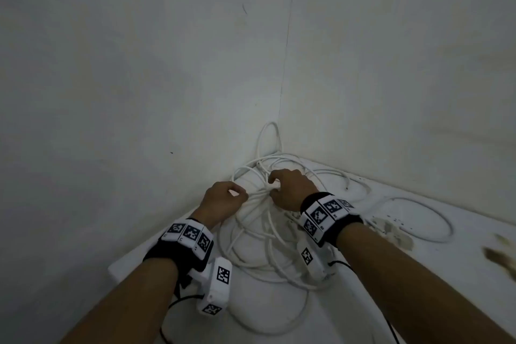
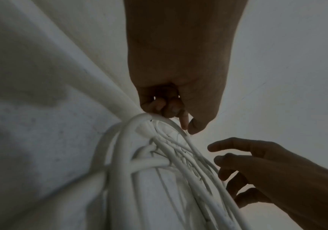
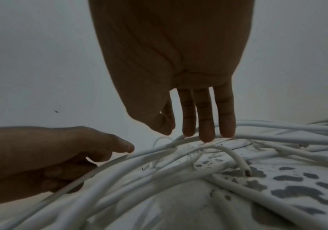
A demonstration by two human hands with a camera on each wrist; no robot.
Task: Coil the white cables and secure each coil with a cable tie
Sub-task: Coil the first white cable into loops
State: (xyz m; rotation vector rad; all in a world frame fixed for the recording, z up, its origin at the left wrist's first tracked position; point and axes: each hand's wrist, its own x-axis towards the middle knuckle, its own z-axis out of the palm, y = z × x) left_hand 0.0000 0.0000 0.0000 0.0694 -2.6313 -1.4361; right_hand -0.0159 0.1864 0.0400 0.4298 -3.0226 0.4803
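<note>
A tangle of white cables lies on a white surface in a wall corner, with loops spread over each other. My left hand is at the left side of the pile, fingers curled. In the left wrist view its thumb and forefinger pinch a thin strand of the white cables. My right hand is over the middle of the pile. In the right wrist view its fingers point straight down and touch the top strands of the cables. A cut cable end sticks up nearby.
Two white walls meet in a corner right behind the pile. One cable loop lies apart to the right. Grey-brown stains mark the white surface on the right. Its front left edge is near my left forearm.
</note>
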